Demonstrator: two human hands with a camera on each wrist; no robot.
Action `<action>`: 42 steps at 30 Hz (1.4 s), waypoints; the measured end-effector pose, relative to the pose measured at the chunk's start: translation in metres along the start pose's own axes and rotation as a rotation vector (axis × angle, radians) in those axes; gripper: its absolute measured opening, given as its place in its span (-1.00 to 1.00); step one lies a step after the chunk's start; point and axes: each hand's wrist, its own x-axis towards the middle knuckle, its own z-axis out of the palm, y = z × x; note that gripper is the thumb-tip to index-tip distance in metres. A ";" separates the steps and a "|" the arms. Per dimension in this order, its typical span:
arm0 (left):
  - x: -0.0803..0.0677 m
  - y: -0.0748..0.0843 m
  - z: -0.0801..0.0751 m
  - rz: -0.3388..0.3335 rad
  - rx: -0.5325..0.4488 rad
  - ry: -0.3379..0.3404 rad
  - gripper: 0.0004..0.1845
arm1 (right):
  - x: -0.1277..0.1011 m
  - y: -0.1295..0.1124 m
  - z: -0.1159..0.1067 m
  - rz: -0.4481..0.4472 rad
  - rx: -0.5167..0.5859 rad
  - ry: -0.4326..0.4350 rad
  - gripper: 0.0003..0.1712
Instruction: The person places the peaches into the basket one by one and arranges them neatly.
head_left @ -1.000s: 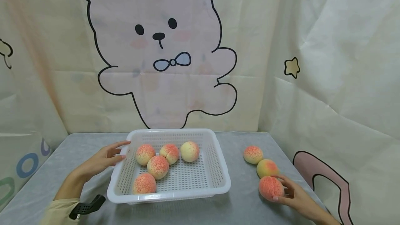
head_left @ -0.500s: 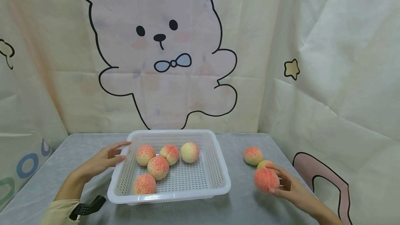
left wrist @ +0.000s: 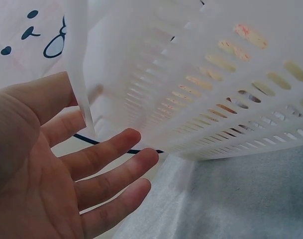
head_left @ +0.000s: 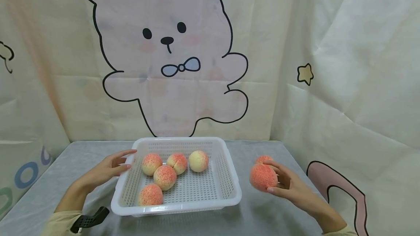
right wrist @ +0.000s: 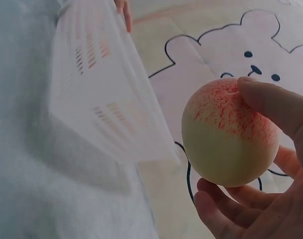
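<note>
One peach (head_left: 263, 177) is up off the table (head_left: 259, 217), cupped in the right hand (head_left: 288, 187) with thumb and fingers curled round it, just beyond the right edge of the white basket (head_left: 229, 192). From that hand the basket lies to the left, its near right corner closest; the peach is round, so no axis matters. The left hand (head_left: 106, 168) is relaxed and holds nothing, its straight fingers (left wrist: 104, 157) against the basket's left wall near the far left corner. Five peaches (head_left: 165, 176) sit inside the basket, toward its far left part. Another peach (head_left: 262, 158) on the table peeks out behind the held one; more may be hidden.
</note>
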 end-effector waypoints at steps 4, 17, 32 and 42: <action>0.000 0.000 -0.001 0.004 0.006 -0.001 -0.26 | 0.014 -0.004 0.008 -0.032 0.002 -0.017 -0.25; 0.000 -0.001 0.000 0.004 -0.015 -0.002 -0.26 | 0.046 -0.013 0.033 -0.034 0.027 -0.011 -0.23; 0.001 -0.002 0.000 -0.003 -0.003 0.016 -0.26 | 0.076 -0.012 0.061 0.027 0.070 0.002 -0.22; 0.000 0.000 0.001 -0.005 0.010 0.015 -0.26 | 0.092 -0.012 0.083 0.022 0.125 -0.041 -0.22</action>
